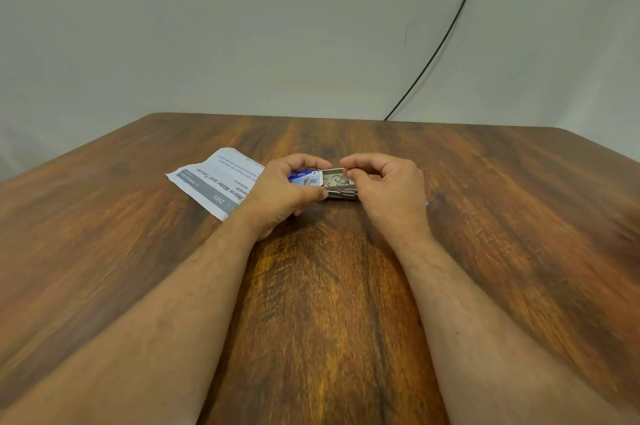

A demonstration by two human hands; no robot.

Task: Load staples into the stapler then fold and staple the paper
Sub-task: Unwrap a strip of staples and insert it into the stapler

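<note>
A small blue staple box (304,177) lies at the middle of the wooden table (325,286), its inner tray (334,178) slid out to the right with loose staple strips showing inside. My left hand (282,192) grips the blue sleeve between thumb and fingers. My right hand (388,189) is curled over the tray's right end, thumb and forefinger pinched at its far rim. A printed sheet of paper (216,178) lies flat to the left, partly under my left hand. A small blue tip (427,203) peeks out behind my right hand; the stapler itself is hidden.
A black cable (446,33) runs down the pale wall to the table's far edge. Bare wood lies in front of my forearms and on both sides.
</note>
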